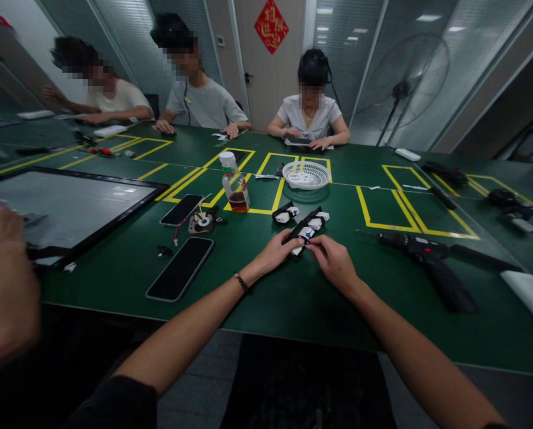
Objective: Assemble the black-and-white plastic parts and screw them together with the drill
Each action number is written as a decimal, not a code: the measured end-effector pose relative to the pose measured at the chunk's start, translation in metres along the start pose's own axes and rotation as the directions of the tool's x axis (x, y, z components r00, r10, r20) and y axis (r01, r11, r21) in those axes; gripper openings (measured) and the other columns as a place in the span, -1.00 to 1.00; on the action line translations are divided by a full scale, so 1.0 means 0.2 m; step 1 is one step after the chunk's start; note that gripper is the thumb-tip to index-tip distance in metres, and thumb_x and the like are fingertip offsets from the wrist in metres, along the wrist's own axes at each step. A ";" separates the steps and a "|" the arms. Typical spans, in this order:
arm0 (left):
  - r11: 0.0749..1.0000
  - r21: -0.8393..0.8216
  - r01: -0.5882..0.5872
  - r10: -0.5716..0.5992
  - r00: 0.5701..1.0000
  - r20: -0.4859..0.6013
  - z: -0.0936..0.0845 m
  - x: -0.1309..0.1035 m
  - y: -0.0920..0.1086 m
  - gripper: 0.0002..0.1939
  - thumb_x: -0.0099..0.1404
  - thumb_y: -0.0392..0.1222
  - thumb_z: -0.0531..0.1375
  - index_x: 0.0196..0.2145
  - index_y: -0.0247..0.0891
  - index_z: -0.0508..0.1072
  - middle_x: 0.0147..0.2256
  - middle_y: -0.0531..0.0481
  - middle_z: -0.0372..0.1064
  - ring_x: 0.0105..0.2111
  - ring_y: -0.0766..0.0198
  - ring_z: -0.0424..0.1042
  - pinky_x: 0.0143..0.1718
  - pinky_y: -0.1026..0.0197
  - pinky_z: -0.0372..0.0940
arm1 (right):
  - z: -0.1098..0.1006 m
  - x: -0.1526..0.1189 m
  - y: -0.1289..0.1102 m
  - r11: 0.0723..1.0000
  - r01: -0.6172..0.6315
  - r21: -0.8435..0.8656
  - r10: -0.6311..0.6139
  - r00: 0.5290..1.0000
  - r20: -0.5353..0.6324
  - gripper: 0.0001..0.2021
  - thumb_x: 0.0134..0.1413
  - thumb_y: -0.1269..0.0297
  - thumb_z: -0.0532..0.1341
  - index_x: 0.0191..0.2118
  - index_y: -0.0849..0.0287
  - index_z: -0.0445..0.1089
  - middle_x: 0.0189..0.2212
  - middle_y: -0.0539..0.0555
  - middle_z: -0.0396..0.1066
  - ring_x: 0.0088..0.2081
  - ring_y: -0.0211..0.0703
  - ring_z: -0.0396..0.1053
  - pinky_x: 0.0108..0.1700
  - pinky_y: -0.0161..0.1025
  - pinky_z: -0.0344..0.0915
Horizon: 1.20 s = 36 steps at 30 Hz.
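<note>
A black strip-like part with white blocks and small blue pieces (318,220) lies slantwise on the green table in front of me. My left hand (280,250) is closed around its near left side. At its near end my right hand (333,258) has thumb and finger pinched together, touching the part; whatever sits between the fingertips is too small to make out. Just beyond my left hand rests a smaller black-and-white piece (286,214) of similar look.
A cordless drill (427,253) lies to the right. Two phones, one nearer (180,269), a bottle (236,187), a small wired motor (201,223) and a white basket (306,176) stand around. A framed panel (83,202) and another person's arm (7,286) are left. Several people sit opposite.
</note>
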State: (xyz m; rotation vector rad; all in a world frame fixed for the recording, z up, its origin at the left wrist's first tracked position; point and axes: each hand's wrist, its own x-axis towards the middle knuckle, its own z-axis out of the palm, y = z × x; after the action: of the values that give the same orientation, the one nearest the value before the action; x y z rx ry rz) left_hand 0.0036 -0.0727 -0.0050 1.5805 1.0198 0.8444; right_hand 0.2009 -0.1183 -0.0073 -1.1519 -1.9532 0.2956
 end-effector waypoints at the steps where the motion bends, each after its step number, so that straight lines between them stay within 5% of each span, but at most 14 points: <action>1: 1.000 -0.007 0.008 -0.008 1.000 0.008 0.00 0.00 -0.01 -0.54 0.28 0.10 0.19 -0.03 -0.30 0.45 -0.43 0.01 0.40 -0.53 0.34 0.26 -0.50 0.30 0.13 | 0.00 0.00 0.00 1.000 0.000 -0.004 0.000 1.000 0.004 -0.87 0.34 0.29 0.14 -0.12 0.14 0.42 -0.23 0.11 0.51 -0.22 -0.07 0.49 -0.11 -0.17 0.37; 11: 0.997 -0.065 0.042 -0.038 0.998 0.048 0.01 0.02 -0.07 -0.52 0.30 0.16 0.17 -0.02 -0.27 0.42 -0.38 -0.02 0.41 -0.57 0.38 0.23 -0.60 0.33 0.05 | 0.01 -0.01 -0.01 0.982 0.064 -0.177 -0.060 0.998 0.031 -0.79 0.39 0.29 0.06 0.00 0.17 0.37 -0.14 0.19 0.52 -0.13 -0.02 0.50 -0.06 -0.15 0.38; 20: 0.993 -0.113 0.035 -0.031 0.999 0.038 0.01 0.02 -0.05 -0.51 0.27 0.13 0.21 -0.01 -0.29 0.40 -0.39 0.02 0.35 -0.55 0.38 0.27 -0.58 0.32 0.15 | -0.01 -0.02 -0.05 0.958 0.092 -0.271 -0.082 0.995 0.050 -0.76 0.39 0.26 0.05 0.01 0.19 0.38 -0.20 0.21 0.52 -0.24 -0.05 0.49 -0.22 -0.19 0.35; 36: 0.994 -0.110 0.010 -0.001 0.997 0.082 -0.01 0.03 -0.10 -0.48 0.27 0.13 0.22 0.03 -0.29 0.37 -0.36 0.03 0.35 -0.54 0.38 0.30 -0.55 0.30 0.19 | 0.01 -0.02 -0.04 1.000 0.004 0.029 -0.004 1.000 0.025 -0.82 0.32 0.29 0.14 -0.04 0.15 0.41 -0.16 0.18 0.52 -0.19 -0.05 0.52 -0.07 -0.08 0.46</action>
State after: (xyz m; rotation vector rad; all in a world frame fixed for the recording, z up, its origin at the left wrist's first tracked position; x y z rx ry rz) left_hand 0.0007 -0.0636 -0.0247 1.5052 0.9034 0.8115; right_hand 0.1965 -0.1263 -0.0065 -1.1306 -1.9667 0.3363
